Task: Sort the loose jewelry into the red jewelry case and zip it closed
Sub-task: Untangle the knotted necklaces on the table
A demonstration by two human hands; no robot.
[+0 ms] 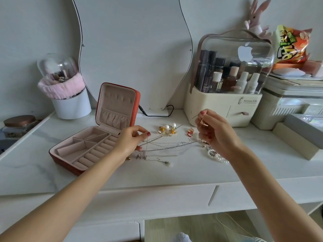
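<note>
The red zip-around jewelry case with pale pink velvet lining (97,137) lies open on the white marble-look vanity top (174,170), lid upright, tray compartments and ring rolls showing no jewelry. Zip not yet run.

Just right of the case lies the loose jewelry: a tangle of thin silver chain necklaces (162,145), a pair of gold-and-pearl earrings (168,129), small red-and-gold rings (190,132), a white pearl bracelet (217,156) and a fine chain with a small pendant (166,160).

The left hand (130,140) sits at the case's near right corner, thumb and forefinger pinching one end of a silver chain. The right hand (215,131) is raised above the table, fingers curled, pinching the chain's other end along with what appears to be a small gold piece; exactly what it is cannot be told.

Handling judgement: the chains are very light, limp and slippery, and they cross one another, so they are liable to snag and drag neighbours if lifted fast. Best taken at the clasp ends and drawn out taut. The earrings and rings are small and rigid; pinch by the body.

Surroundings: a wavy-edged mirror (134,49), a cream cosmetics organiser with clear lid (227,84), a white brush pot with pink band (68,95).
</note>
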